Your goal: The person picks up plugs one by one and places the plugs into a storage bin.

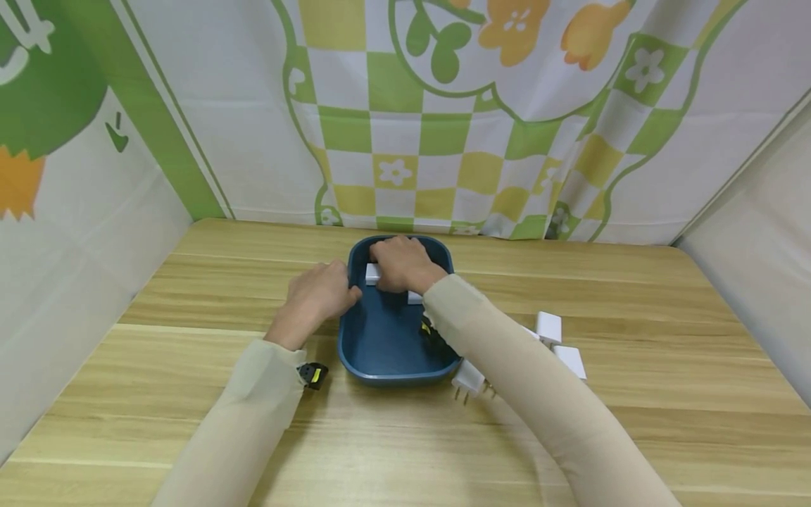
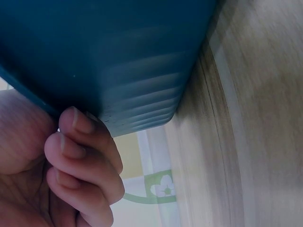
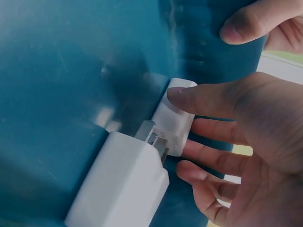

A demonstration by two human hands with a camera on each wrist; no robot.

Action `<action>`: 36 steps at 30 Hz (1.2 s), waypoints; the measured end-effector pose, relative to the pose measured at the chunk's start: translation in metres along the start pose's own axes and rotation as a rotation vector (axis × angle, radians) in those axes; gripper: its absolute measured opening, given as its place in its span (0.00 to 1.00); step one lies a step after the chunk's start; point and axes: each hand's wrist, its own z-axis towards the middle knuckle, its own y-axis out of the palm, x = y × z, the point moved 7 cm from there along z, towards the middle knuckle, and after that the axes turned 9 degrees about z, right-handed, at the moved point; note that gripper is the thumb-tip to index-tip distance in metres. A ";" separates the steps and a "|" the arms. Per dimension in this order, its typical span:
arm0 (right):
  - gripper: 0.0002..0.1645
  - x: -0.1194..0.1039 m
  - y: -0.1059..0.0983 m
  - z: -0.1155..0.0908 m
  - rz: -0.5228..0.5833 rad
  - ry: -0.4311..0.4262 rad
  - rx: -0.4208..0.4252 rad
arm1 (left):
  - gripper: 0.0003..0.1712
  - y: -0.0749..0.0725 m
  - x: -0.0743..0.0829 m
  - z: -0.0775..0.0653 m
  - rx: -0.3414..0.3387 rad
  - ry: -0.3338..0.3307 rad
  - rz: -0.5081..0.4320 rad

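A dark blue rectangular tray (image 1: 380, 338) with rounded corners stands on the table. My left hand (image 1: 319, 292) grips its left rim, thumb over the edge and curled fingers (image 2: 85, 161) against the outer wall. Inside the tray's far end, my right hand (image 1: 402, 264) pinches a white charger (image 3: 175, 116) between thumb and fingers. Just beside that one lies a second white charger (image 3: 120, 182), its metal prongs pointing at the held one. In the head view the right hand partly covers the second charger.
Right of the tray, several white chargers lie on the wooden table (image 1: 209, 296), among them one charger (image 1: 548, 327) farther back and another charger (image 1: 469, 378) by the tray's near corner. My right forearm hides part of this group. A patterned curtain (image 1: 393, 134) hangs behind.
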 end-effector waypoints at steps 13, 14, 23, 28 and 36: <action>0.25 -0.008 -0.028 -0.018 0.059 -0.039 0.010 | 0.16 0.000 0.001 -0.001 -0.013 0.004 -0.009; 0.27 -0.009 -0.030 -0.020 0.058 -0.038 0.010 | 0.16 -0.001 0.001 -0.001 -0.013 0.003 -0.009; 0.32 -0.012 -0.053 -0.043 0.034 -0.051 0.056 | 0.16 0.001 0.001 0.000 -0.032 -0.011 -0.001; 0.32 -0.012 -0.061 -0.062 0.039 -0.105 0.103 | 0.16 0.000 0.001 0.000 -0.025 -0.002 0.004; 0.31 -0.001 -0.067 -0.092 0.089 -0.135 0.183 | 0.16 0.001 0.001 -0.002 -0.014 -0.011 -0.006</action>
